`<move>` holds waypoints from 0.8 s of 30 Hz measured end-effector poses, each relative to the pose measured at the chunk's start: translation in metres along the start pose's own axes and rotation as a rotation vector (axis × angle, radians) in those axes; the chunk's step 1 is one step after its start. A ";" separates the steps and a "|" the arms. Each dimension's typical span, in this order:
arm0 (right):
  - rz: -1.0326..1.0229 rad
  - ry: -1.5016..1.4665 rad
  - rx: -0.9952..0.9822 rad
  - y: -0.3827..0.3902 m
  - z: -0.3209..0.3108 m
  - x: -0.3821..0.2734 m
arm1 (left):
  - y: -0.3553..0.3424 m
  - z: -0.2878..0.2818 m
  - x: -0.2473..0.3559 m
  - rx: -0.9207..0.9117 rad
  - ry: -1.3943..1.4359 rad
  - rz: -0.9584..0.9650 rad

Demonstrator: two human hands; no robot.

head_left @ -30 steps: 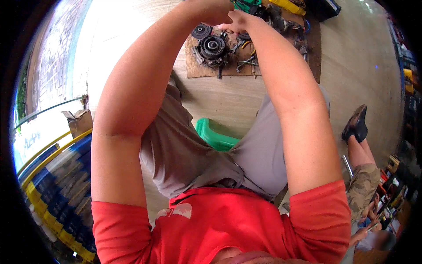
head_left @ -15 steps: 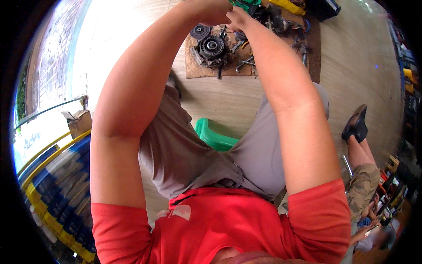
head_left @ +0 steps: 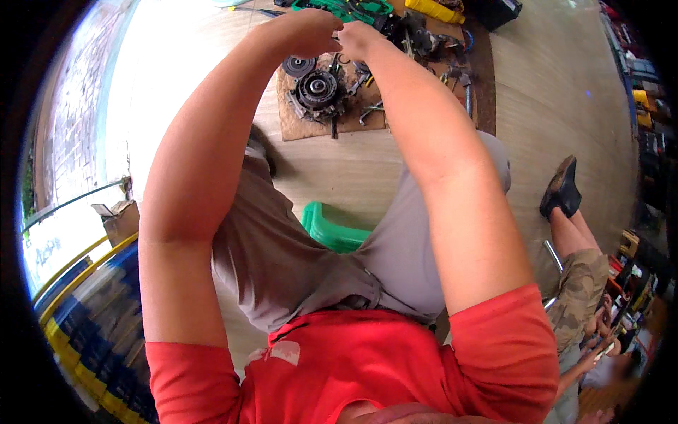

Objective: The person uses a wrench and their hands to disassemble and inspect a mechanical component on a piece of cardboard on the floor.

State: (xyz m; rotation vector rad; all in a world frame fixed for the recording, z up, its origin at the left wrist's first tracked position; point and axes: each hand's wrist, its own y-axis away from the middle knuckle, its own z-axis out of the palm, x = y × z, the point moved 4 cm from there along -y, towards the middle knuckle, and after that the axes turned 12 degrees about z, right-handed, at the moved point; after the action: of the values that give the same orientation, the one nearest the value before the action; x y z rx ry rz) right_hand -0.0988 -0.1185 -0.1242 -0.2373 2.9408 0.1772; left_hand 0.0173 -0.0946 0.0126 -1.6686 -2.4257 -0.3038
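My left hand [head_left: 311,34] and my right hand [head_left: 358,39] meet at the far side, fingertips nearly touching above a brown cardboard sheet [head_left: 299,130]. The fingers of both are curled together; whatever small thing is between them is too small and partly hidden. Below the hands lies a dark, greasy machine assembly with a round drum [head_left: 317,87]. Behind its left side is a dark round disc [head_left: 299,66]. Wrenches [head_left: 370,112] and other small tools lie right of the assembly, partly covered by my right forearm.
Beyond my hands lie a green tool case [head_left: 367,8], a yellow item [head_left: 432,9] and a black box [head_left: 497,10]. Dark metal parts [head_left: 424,41] sit at the sheet's right. A green plastic stool [head_left: 332,232] is between my legs. Another person's foot [head_left: 561,187] is at right.
My two hands remain together at the far side. The whole view has shifted slightly, so the sheet, assembly and hands now appear farther left and a little lower.
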 end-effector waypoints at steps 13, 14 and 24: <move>0.316 -0.161 -0.065 0.029 -0.034 -0.018 | 0.002 -0.008 0.011 -0.079 0.045 -0.113; 0.322 -0.149 -0.067 0.029 -0.033 -0.019 | 0.003 -0.009 0.011 -0.085 0.055 -0.139; 0.255 0.034 -0.081 0.024 -0.025 -0.013 | 0.002 -0.005 0.001 0.010 -0.022 0.016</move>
State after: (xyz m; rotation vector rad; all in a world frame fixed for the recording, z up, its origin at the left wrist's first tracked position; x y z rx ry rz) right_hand -0.0942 -0.0961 -0.0949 0.1264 2.9919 0.3316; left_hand 0.0186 -0.0946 0.0175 -1.6954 -2.4237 -0.2728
